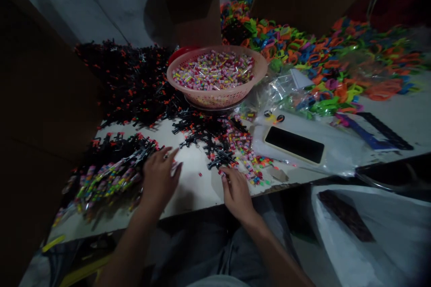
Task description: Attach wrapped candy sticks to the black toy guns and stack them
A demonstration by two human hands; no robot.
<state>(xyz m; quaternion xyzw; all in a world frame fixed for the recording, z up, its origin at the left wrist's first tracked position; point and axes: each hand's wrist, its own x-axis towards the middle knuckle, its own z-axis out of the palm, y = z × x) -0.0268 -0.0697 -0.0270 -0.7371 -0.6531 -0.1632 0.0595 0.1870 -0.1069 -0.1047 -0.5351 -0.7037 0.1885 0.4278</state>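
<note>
My left hand (159, 175) is over the white tabletop with its fingers apart, beside a heap of black toy guns with colourful candy-like packets (112, 177). A pale pinkish bit shows by its thumb; I cannot tell if it touches. My right hand (236, 192) is at the table's near edge, its thumb and fingers closed on a small colourful packet (221, 172). Just beyond it lie loose black toy guns (220, 159) with orange tips. Similar small packets (244, 152) are strewn to its right. A tiny red piece (200, 174) lies between my hands.
A pink plastic basket (259, 69) full of small packets stands at the back. Left of it is a large pile of black toy guns (131, 76); right, a pile of bright plastic pieces (303, 49). A phone (294, 144) rests on plastic bags. A white sack (397, 233) is below right.
</note>
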